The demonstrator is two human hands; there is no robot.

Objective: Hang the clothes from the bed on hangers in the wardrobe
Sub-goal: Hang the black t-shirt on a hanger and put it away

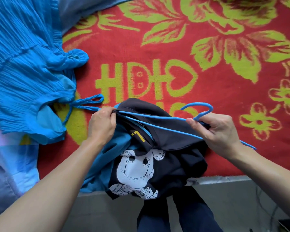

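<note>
A black T-shirt (172, 136) with a white robot print lies bunched at the bed's near edge. A thin blue hanger (157, 117) runs across its collar, hook pointing right. My left hand (102, 124) pinches the shirt's shoulder over the hanger's left end. Below the hook, my right hand (218, 131) grips the hanger together with some black fabric; the hanger's right end pokes out past my wrist. A bright blue pleated dress (27, 72) with thin straps lies spread on the left of the bed.
The bed carries a red blanket (208, 77) with green flower patterns. A grey-blue garment (77, 10) lies at the top left, pale clothing (8, 178) at the lower left. Beneath the bed edge are a grey floor (224, 198) and my dark trousers (182, 218).
</note>
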